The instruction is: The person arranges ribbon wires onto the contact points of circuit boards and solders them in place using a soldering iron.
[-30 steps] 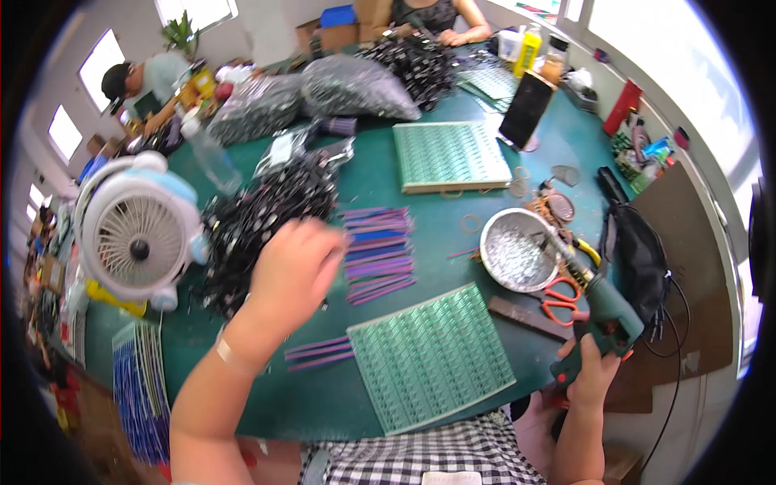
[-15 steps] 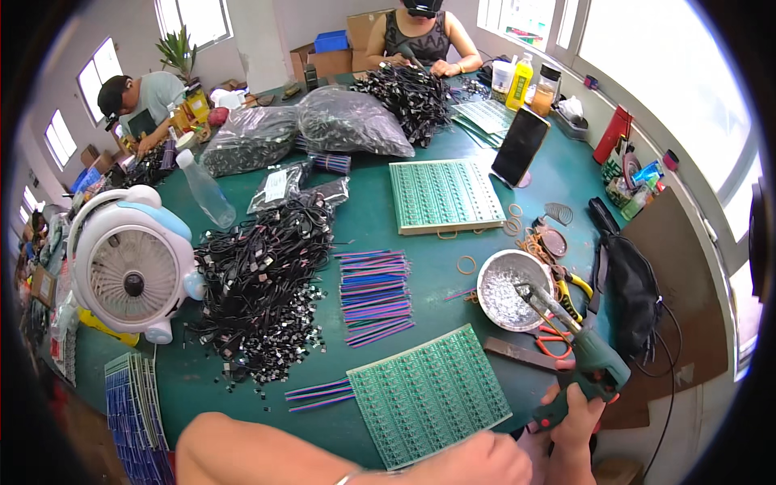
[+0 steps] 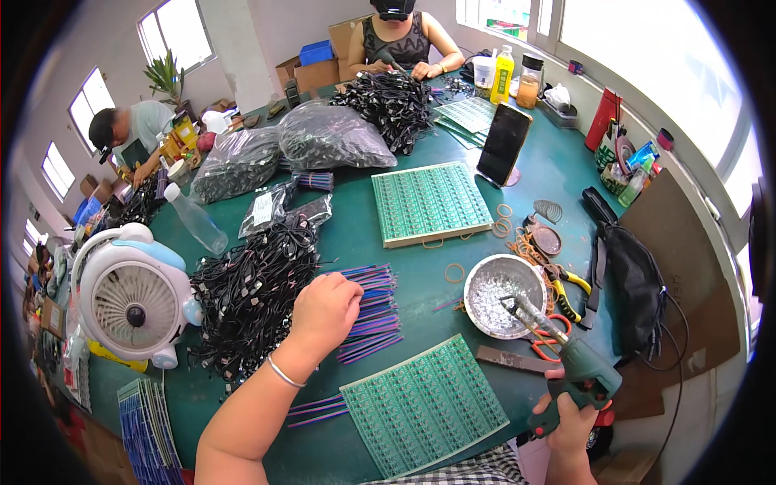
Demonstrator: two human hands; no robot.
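My right hand (image 3: 571, 424) grips the green handle of a soldering gun (image 3: 584, 365). The gun's metal tip reaches over a round metal bowl (image 3: 470, 297) with shiny silvery bits inside. My left hand (image 3: 327, 305), a silver bangle at its wrist, is over the left ends of a row of thin multicoloured wires (image 3: 373, 319). Its fingers are curled together, and whatever they may hold is hidden. A green circuit board panel (image 3: 428, 408) lies in front of me, with a few wires (image 3: 317, 411) sticking out at its left edge.
Black cables (image 3: 250, 299) heap up beside a white fan (image 3: 133, 303). Farther off are another stack of panels (image 3: 432, 202), a phone (image 3: 505, 145) and filled plastic bags (image 3: 335, 137). Pliers (image 3: 570, 295) and a dark bar (image 3: 513, 360) lie near the bowl. Two people work across the room.
My left hand has moved from the near edge of the panel, up and left to the wires. My right hand keeps the soldering gun by the bowl. The view has shifted slightly.
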